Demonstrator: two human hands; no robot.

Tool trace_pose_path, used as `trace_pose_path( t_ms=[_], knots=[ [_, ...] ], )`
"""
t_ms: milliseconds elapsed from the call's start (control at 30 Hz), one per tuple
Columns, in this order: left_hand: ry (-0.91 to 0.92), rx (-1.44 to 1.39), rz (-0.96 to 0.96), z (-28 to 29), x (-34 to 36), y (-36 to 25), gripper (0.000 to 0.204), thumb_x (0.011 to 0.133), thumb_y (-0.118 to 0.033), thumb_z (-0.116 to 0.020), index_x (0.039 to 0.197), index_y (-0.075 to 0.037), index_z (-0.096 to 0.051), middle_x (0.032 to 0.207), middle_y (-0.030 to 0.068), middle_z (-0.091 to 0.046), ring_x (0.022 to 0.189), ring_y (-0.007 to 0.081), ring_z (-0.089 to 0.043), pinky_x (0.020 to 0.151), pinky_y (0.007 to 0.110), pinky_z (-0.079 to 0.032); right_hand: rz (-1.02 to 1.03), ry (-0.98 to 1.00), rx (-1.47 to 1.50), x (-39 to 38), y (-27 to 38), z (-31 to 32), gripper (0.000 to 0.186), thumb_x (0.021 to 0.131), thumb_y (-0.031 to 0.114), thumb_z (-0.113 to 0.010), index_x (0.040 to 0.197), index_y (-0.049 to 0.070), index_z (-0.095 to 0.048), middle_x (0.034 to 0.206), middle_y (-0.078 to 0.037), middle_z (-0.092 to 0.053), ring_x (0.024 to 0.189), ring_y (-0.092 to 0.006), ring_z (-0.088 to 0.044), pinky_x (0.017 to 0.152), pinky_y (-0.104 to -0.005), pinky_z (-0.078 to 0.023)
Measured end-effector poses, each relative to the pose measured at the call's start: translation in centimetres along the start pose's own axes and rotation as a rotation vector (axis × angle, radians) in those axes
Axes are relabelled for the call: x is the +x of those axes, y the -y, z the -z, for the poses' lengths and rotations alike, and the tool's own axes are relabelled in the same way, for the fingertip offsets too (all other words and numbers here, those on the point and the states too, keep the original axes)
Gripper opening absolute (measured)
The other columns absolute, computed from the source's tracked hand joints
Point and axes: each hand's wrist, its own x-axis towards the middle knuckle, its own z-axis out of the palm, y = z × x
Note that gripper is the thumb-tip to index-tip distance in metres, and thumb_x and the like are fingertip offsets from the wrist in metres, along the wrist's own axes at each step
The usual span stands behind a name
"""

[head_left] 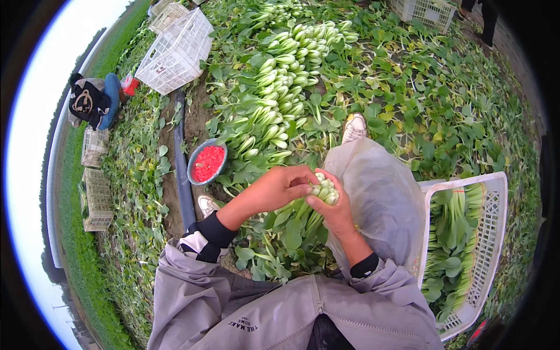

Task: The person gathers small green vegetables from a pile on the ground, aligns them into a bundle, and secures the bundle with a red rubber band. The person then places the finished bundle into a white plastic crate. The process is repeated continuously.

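My right hand (pixel 336 205) is wrapped round a bunch of bok choy (pixel 325 189), its pale stem ends facing up and the green leaves hanging toward my lap. The curled fingers of my left hand (pixel 286 185) press against the near left side of the same bunch. Whatever else may be between those fingertips is hidden. A blue-rimmed bowl (pixel 191 169) of small red pieces, too fine to make out, sits on the ground left of my hands. Beyond it, a long row of cut bok choy (pixel 286 76) lies on the leafy ground.
At my right stands a white crate (pixel 494 233) packed with bok choy bunches. Clear plastic sheeting (pixel 373 186) covers my right leg. A dark hose (pixel 182 151) runs along the left. White crates (pixel 178 55) stand at the far left, near a crouching person (pixel 96 102).
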Motion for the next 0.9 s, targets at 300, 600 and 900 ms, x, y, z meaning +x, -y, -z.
trace_pose_path(
  t_ms=[300,600,900],
  knots=[
    [0.181,0.928,0.319,4.1,0.8,10.6,0.023,0.083,-0.018,-0.058,0.104,-0.012,-0.067,0.097,0.0141,-0.066,0.090,0.0315,-0.063,0.077,0.040,-0.050,-0.068,0.069,-0.174,0.2,-1.1,0.3,0.056,0.076,0.007,-0.073,0.126,0.004,-0.049,0.110,-0.005,-0.058,0.100,-0.0119,-0.053,0.088,-0.0264,-0.044],
    [-0.453,0.715,-0.027,5.9,20.2,27.9,0.021,0.083,-0.008,-0.051,0.099,-0.010,-0.063,0.092,0.0134,-0.060,0.084,0.0353,-0.060,0.073,0.045,-0.050,-0.268,-0.028,-0.336,1.9,-1.8,1.5,0.055,0.074,0.012,-0.077,0.123,0.005,-0.052,0.109,-0.006,-0.062,0.099,-0.0131,-0.058,0.088,-0.0278,-0.046],
    [-0.273,1.090,0.146,5.3,29.2,31.2,0.029,0.075,-0.011,-0.061,0.104,-0.013,-0.062,0.097,0.0101,-0.060,0.094,0.0294,-0.058,0.078,0.042,-0.043,-0.312,-0.129,-0.275,4.7,-2.2,2.4,0.060,0.076,0.006,-0.076,0.127,0.002,-0.046,0.113,-0.010,-0.060,0.101,-0.0133,-0.056,0.089,-0.0271,-0.046]
  ],
)
